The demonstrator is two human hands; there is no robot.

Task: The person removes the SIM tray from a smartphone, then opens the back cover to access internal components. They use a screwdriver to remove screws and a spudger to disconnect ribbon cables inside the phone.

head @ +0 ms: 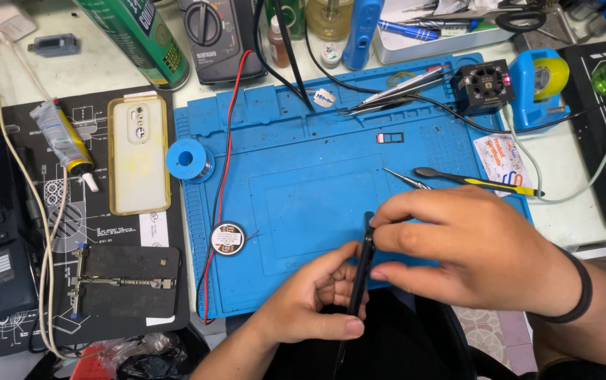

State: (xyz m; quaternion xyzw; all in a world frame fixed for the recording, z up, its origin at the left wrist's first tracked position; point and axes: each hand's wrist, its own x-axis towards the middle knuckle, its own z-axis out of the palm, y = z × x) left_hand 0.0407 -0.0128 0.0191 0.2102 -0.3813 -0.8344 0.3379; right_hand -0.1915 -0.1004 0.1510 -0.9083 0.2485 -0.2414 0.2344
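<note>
A pale white workbench point(106, 67) fills the frame under even light, with patterned floor tiles point(489, 331) visible at lower right.

Green cylindrical can point(137, 35) with white print at the top left of the bench. Squeezed grey tube point(64, 143), yellow-banded, lying on the black printed mat point(7, 331) at left. Small round tin point(228, 238) with a pale label on the blue mat point(303, 176). White card point(501, 162) with coloured print at that mat's right edge. Small brown bottle point(279, 42), white-labelled, at top centre.
</note>
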